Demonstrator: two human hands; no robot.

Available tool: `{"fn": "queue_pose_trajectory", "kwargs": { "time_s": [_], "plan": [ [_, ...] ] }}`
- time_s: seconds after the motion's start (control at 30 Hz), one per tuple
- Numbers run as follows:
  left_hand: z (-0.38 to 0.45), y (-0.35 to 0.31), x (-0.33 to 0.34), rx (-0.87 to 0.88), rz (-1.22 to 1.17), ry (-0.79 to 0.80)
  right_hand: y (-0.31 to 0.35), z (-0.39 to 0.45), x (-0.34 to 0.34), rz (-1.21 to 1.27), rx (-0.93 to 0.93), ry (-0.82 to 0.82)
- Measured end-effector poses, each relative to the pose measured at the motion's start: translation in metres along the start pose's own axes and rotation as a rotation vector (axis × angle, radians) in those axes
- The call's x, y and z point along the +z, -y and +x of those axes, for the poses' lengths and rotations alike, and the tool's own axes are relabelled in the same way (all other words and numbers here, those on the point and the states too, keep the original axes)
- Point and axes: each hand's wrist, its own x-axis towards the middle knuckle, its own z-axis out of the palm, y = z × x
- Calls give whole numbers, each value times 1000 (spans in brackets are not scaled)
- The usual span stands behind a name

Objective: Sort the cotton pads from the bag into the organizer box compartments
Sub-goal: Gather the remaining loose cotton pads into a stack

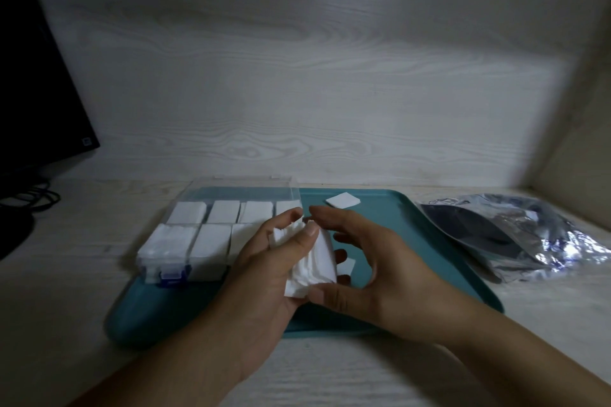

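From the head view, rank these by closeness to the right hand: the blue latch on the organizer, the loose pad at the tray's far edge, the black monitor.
1. Loose pad, just beyond the right hand.
2. Blue latch, left, past the left hand.
3. Black monitor, far left.

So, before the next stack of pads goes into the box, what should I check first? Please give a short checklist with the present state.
1. Stack held firmly: ok. The left hand grips the cotton pads; the right hand pinches their near edge.
2. Organizer box open: ok, lid raised at the back.
3. Free compartment: cannot tell. The visible ones are full; the hands hide the right end.
4. Stack tidy: not ok, the top edges fan out.
5. Stray pads: not ok. One loose pad lies on the tray, far side; another lies under the hands.
6. Bag within reach: ok, right of the tray.
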Motion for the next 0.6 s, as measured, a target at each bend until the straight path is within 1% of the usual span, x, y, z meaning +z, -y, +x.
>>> {"fn": "queue_pose_trajectory", "kwargs": {
  "time_s": [0.1,0.2,0.3,0.47,0.6],
  "plan": [
    [-1,0,-1,10,-3,31,1,2,-2,40,0,-24],
    [-3,0,-1,25,11,65,8,2,-3,13,-10,0],
    [-3,1,-1,32,55,61,6,2,-2,18,-14,-4],
    [-3,-1,1,-25,-7,84,1,3,-2,37,-11,-14],
    [-4,-3,2,-45,-14,96,-1,2,-2,-5,-14,-2]
  ]
}}
